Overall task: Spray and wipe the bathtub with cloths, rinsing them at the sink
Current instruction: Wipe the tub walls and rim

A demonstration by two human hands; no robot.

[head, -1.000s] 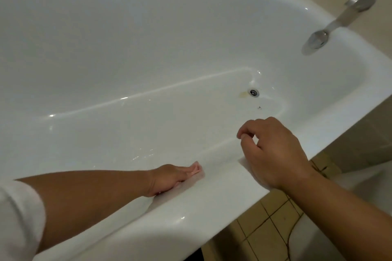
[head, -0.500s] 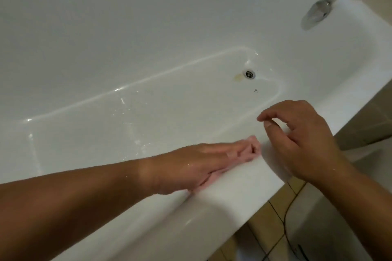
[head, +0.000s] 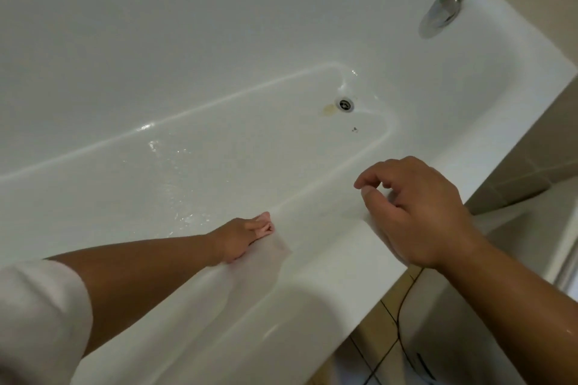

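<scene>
A white bathtub (head: 312, 284) fills the view, its floor wet and shiny. My left hand (head: 236, 241) reaches down inside against the near inner wall and presses a pink cloth (head: 265, 226) to it; only a small corner of the cloth shows past the fingers. My right hand (head: 413, 212) rests its heel on the near rim, fingers loosely curled and holding nothing. A yellowish stain (head: 328, 109) lies beside the drain (head: 345, 104).
A chrome spout (head: 444, 11) juts over the tub's far right end. Tan floor tiles (head: 375, 331) and a white fixture (head: 453, 337) with a thin black cord lie below the rim at the lower right. A beige tiled wall (head: 531, 166) stands at the right.
My left hand with the pink cloth swept right along the near inner wall, then drew back left and lower. My right hand stayed on the rim. The view tilted down.
</scene>
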